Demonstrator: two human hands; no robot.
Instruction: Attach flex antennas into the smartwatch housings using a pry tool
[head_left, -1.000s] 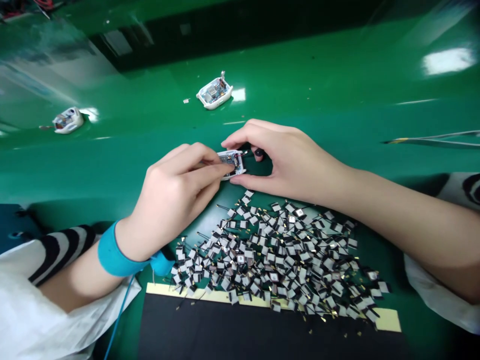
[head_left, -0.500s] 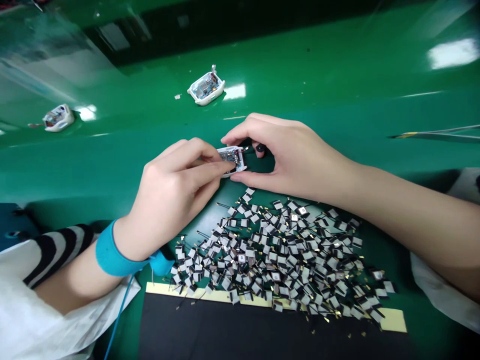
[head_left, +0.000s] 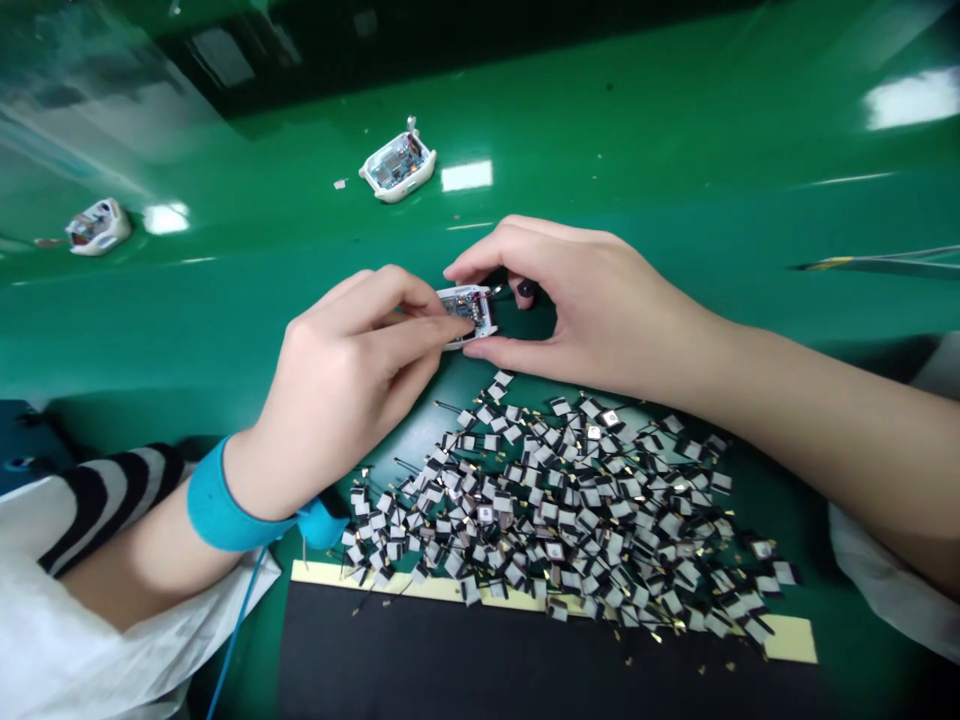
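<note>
In the head view, one white casing (head_left: 484, 318) sits at mid-frame between two hands: the left hand (head_left: 352, 365) grasps its left end; the right hand (head_left: 592, 295) curves around its right end, its grip unclear. Two similar casings (head_left: 397, 168) lie upper centre and upper left; lower centre, uncountably many small modules (head_left: 551, 510) overlap.

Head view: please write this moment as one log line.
left hand: holding open white casing; right hand: thumb at casing's edge; near side: heaped small parts; far side: two similar casings
</note>
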